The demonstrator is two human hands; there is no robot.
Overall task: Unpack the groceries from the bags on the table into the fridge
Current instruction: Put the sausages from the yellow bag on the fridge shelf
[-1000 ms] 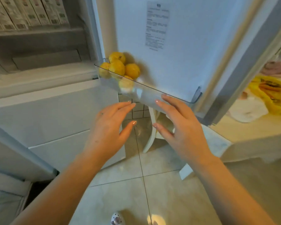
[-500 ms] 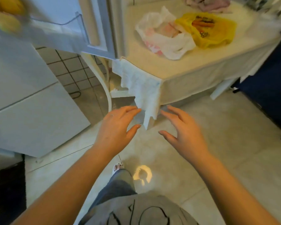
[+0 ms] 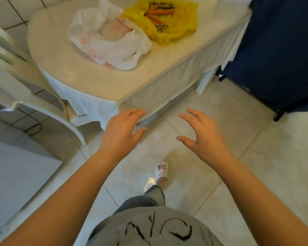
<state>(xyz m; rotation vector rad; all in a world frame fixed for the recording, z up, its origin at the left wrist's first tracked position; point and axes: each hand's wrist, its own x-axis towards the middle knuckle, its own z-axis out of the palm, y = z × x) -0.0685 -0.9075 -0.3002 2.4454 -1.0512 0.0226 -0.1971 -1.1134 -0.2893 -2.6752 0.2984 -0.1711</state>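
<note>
A crumpled white plastic bag [image 3: 110, 41] lies on the table [image 3: 89, 80], with a pale pink package showing inside it. Right of it sits a yellow plastic bag [image 3: 169, 27] holding orange carrots. My left hand [image 3: 122, 132] and my right hand [image 3: 202, 134] hover over the floor in front of the table's near edge, fingers straight and spread, holding nothing. The fridge's white lower front [image 3: 16, 180] shows at the left edge; its door and shelves are out of view.
A white chair [image 3: 48, 107] stands between the fridge and the table. A dark blue fabric item [image 3: 277, 50] on small feet stands to the right of the table. My foot in a white clog [image 3: 161, 171] is on the tiled floor.
The view has swung from the fridge door shelf with yellow fruit round to the table. Both empty hands have moved along and now point toward the bags.
</note>
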